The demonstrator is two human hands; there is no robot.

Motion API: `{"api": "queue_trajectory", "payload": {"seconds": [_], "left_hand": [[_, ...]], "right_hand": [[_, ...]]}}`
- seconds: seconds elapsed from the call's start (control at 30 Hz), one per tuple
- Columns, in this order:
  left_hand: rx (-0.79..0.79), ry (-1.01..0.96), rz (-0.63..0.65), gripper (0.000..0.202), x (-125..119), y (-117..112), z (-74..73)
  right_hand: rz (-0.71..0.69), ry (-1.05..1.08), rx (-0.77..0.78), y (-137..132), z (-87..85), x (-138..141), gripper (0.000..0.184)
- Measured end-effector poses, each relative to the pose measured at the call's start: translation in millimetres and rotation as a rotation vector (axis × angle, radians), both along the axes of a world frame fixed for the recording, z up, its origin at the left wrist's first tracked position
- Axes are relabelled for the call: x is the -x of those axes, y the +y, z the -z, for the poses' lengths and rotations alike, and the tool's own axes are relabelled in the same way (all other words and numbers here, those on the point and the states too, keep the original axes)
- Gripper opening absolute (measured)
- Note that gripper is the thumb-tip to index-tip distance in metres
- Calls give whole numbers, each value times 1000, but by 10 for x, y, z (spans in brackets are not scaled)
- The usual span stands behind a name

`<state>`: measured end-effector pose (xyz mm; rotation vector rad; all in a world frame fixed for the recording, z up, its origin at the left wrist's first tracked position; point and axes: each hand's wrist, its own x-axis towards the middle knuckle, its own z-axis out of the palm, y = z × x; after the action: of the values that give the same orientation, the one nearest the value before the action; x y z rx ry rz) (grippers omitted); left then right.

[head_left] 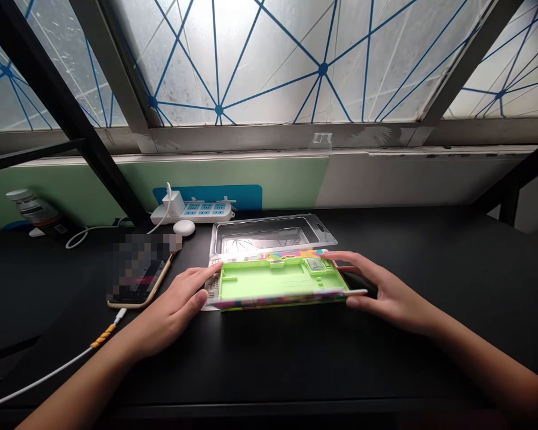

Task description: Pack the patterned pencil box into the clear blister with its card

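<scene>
A light green plastic pencil case (264,282) with a colourful printed edge lies lid-open on the black table, its shallow inside facing up. At its left end is my left hand (179,307), index finger at the back corner and thumb near the front edge. My right hand (388,292) holds the other end, with the fingers at the back corner and the thumb under the lid's front edge, which sticks out to the right. Behind the case lies a clear plastic blister tray (269,234). A printed card partly shows under the case's left end.
To the left is a phone (138,280) with a white charging cable (49,379). A white power strip (192,212) stands against the wall, near a small white round case (183,227). A bottle (38,212) leans at the far left. Black frame bars slant down on both sides.
</scene>
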<state>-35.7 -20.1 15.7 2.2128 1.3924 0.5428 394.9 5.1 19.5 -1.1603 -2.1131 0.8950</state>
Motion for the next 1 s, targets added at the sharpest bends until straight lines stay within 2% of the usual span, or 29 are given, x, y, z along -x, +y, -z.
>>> {"api": "queue_trajectory", "payload": {"seconds": [0.07, 0.13, 0.2, 0.3, 0.37, 0.53, 0.63, 0.73, 0.8, 0.9, 1.0], "left_hand": [[16, -6, 3, 54, 3, 1, 3], [17, -1, -9, 55, -2, 2, -1], [10, 5, -22, 55, -9, 7, -3], [-12, 6, -1, 57, -15, 21, 13], [-35, 14, 14, 62, -21, 27, 41], [-202, 17, -3, 76, -95, -38, 110], [-336, -20, -27, 73, -215, -121, 63], [-520, -31, -65, 69, -416, -120, -82], [-594, -3, -121, 71, -581, -15, -191], [-529, 91, -203, 73, -780, 273, -266], [-447, 143, -226, 71, -819, 543, -176]], "right_hand": [[72, 67, 44, 24, 20, -3, 50], [127, 53, 21, 36, 45, -17, 47], [115, -5, -23, 37, 65, -37, 57], [57, -105, -27, 26, 76, -50, 87], [59, -147, -25, 16, 73, -40, 92], [67, -61, -70, -24, 37, -23, 75], [59, 57, -73, -6, -33, -39, 69], [21, 154, -91, 161, -162, -19, 69], [-31, 217, -93, 374, -259, 33, 68], [-54, 268, -67, 756, -334, 145, 69], [0, 291, -83, 1020, -243, 231, 75]]}}
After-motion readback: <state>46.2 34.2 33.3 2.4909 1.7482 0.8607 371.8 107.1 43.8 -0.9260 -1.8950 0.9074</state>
